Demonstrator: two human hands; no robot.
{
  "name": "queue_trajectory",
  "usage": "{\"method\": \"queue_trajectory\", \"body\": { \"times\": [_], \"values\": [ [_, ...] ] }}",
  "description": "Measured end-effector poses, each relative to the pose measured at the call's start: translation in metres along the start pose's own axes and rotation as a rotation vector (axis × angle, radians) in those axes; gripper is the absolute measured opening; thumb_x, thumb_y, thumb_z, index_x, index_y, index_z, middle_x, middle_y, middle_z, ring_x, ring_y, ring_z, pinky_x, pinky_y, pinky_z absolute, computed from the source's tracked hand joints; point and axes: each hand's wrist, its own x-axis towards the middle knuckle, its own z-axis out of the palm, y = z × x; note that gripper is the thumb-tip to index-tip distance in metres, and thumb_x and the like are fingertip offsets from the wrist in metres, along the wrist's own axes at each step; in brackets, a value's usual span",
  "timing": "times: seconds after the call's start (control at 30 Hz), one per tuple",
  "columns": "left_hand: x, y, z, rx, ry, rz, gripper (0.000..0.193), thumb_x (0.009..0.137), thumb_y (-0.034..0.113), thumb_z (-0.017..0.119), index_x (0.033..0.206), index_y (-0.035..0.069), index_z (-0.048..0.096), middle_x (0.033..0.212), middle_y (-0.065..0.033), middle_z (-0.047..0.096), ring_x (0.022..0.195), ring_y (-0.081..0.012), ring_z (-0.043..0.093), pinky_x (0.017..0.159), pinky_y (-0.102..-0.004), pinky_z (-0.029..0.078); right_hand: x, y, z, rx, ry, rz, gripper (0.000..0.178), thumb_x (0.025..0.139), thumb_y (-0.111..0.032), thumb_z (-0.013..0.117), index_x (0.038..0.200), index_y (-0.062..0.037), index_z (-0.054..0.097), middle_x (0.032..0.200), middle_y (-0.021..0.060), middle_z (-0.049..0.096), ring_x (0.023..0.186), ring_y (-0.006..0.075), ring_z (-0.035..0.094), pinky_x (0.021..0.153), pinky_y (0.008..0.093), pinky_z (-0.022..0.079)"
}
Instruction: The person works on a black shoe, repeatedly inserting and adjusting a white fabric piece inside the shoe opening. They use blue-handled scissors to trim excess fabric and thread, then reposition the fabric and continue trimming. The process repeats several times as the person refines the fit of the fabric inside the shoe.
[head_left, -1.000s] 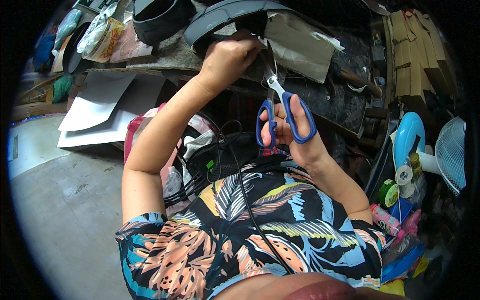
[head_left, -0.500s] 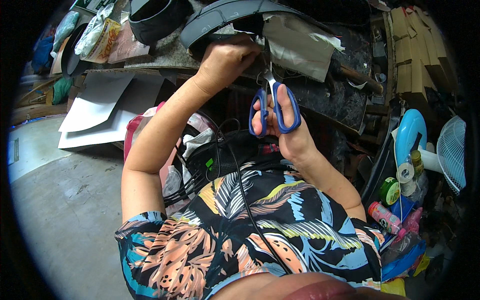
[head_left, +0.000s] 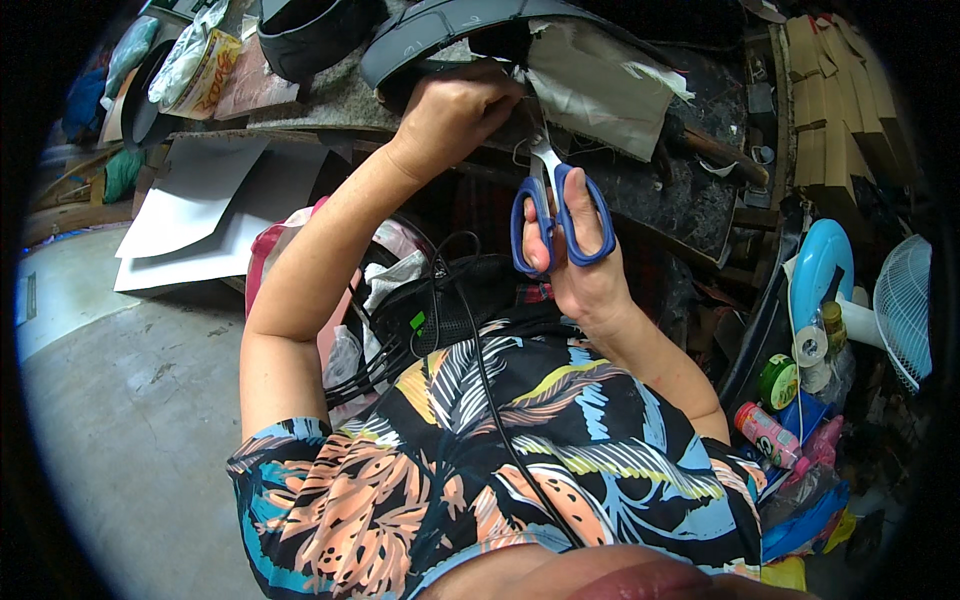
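My right hand [head_left: 590, 280] grips a pair of scissors [head_left: 546, 156] with blue handles, thumb and fingers through the loops. Their blades point away from me, toward the ragged edge of a pale cloth [head_left: 600, 90]. That cloth hangs from a dark grey curved piece [head_left: 420, 45] with faint chalk marks and a seam. Under the curved piece, my left hand [head_left: 450, 120] is closed in a pinch beside the blade tips. What its fingertips hold is hidden. Loose threads dangle near the blades.
Behind my left hand is a black rounded piece [head_left: 310, 40]. White sheets [head_left: 195, 200] lie to the left. A wooden-handled tool [head_left: 720, 155] rests on the dark bench at right, near stacked cardboard [head_left: 835, 110] and a blue and white fan [head_left: 825, 265]. Black cables [head_left: 440, 300] hang before me.
The scissors have shifted slightly right, and their handle loops have come closer together. My left hand stays in nearly the same place beside the cloth.
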Motion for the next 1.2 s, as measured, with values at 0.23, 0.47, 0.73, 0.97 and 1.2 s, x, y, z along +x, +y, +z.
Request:
{"method": "queue_trajectory", "body": {
  "times": [0.23,0.47,0.73,0.97,1.2],
  "values": [
    [0.0,-0.001,0.0,0.025,0.021,0.0,0.015,0.083,0.008,0.073,0.098,0.007,0.071,0.091,-0.0107,0.069,0.079,-0.026,0.069,0.07,-0.0316,0.056,-0.001,-0.003,0.004,0.041,-0.051,0.04,0.065,0.092,-0.07,0.048,0.091,-0.006,0.058,0.057,0.003,0.055,0.051,0.0104,0.051,0.053,0.0215,0.038],
    [0.0,-0.001,-0.001,0.014,0.008,0.003,0.016,0.083,0.009,0.072,0.099,0.008,0.071,0.093,-0.0115,0.069,0.082,-0.0273,0.069,0.071,-0.0327,0.055,-0.005,0.001,0.003,-0.03,-0.018,-0.007,0.061,0.094,-0.067,0.047,0.09,-0.0063,0.057,0.056,0.001,0.052,0.049,0.0079,0.045,0.051,0.0206,0.036],
    [-0.001,-0.001,-0.001,-0.012,-0.015,-0.074,0.016,0.085,0.012,0.07,0.101,0.007,0.069,0.097,-0.0126,0.069,0.084,-0.0295,0.069,0.074,-0.034,0.055,-0.005,-0.005,0.0,0.024,-0.129,0.075,0.067,0.09,-0.073,0.048,0.091,-0.0068,0.058,0.06,0.004,0.06,0.054,0.0118,0.057,0.056,0.0222,0.044],
    [0.0,-0.002,-0.001,-0.028,-0.016,-0.084,0.016,0.085,0.011,0.07,0.1,0.007,0.068,0.095,-0.0134,0.068,0.083,-0.0304,0.068,0.073,-0.0346,0.055,0.007,-0.005,-0.001,0.042,-0.078,0.067,0.067,0.089,-0.073,0.049,0.091,-0.0068,0.059,0.06,0.0054,0.06,0.053,0.0133,0.058,0.054,0.0251,0.047],
    [-0.001,-0.002,-0.001,-0.06,0.004,-0.086,0.017,0.083,0.009,0.071,0.099,0.006,0.067,0.093,-0.0131,0.068,0.082,-0.0306,0.068,0.072,-0.0346,0.054,0.005,0.001,0.001,0.1,-0.09,0.022,0.064,0.09,-0.07,0.05,0.092,-0.0066,0.058,0.059,0.0047,0.059,0.054,0.013,0.058,0.054,0.0249,0.046]
  ]
}}
